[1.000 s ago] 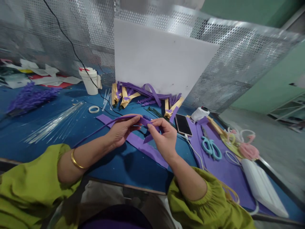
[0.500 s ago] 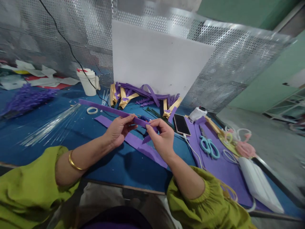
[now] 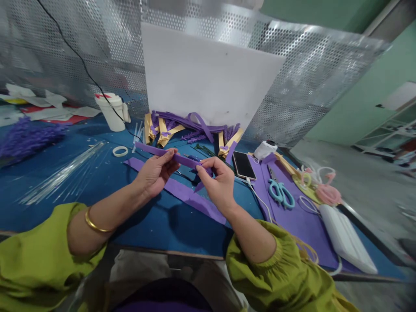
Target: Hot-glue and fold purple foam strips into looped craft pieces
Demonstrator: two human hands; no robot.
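A narrow purple strip [image 3: 186, 161] is stretched between my two hands above the blue table. My left hand [image 3: 157, 173] pinches it between thumb and fingers, and its free end sticks out to the upper left. With thumb and forefinger, my right hand [image 3: 219, 180] grips the other end, where the material looks folded or looped and a short piece hangs down. Part of that end is hidden by the fingers. Beneath both hands, a wider purple strip [image 3: 190, 197] lies slantwise on the table.
Scissors [image 3: 281, 193] and a phone [image 3: 243, 165] with a cable lie to the right. At the back stand a white cup [image 3: 112, 113] and small purple flower bunches in tan wrapping [image 3: 167, 132]. Clear thin strips [image 3: 65, 173], a tape ring [image 3: 120, 151] and purple flowers [image 3: 32, 136] lie left.
The strip's free end beyond my left hand has become clearly shorter. My hands keep their pinch on it. The whole view has shifted a little.
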